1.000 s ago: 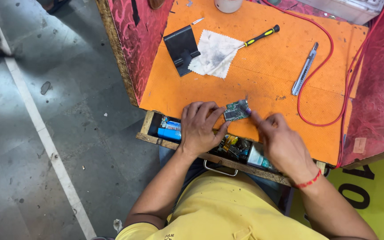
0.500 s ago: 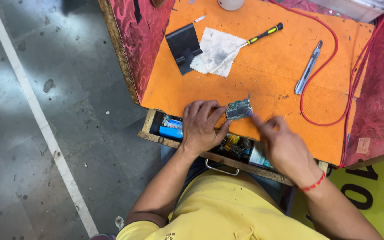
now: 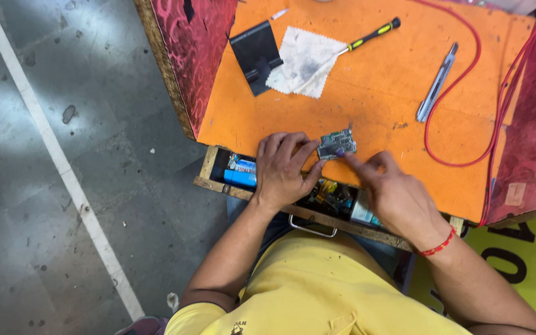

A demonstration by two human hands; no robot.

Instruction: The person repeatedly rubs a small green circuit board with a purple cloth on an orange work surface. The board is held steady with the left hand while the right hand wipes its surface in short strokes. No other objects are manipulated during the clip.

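Since the earlier frame little had changed: the left hand [image 3: 283, 170] and right hand [image 3: 395, 198] still pinched one circuit board [image 3: 337, 144] at centre frame; one screwdriver [image 3: 367, 38], one cloth [image 3: 303, 62] above.

Blue cylindrical pack [image 3: 239, 178], lying flat at the left end of the open drawer, just left of the left hand. White-and-blue printed packet [image 3: 241, 164], just beyond it in the same drawer corner. Small pale rectangular label [image 3: 515, 193], stuck on the red side panel at the right. Yellow sign [image 3: 516, 267] with large black characters, near right corner, partly hidden by the right arm.
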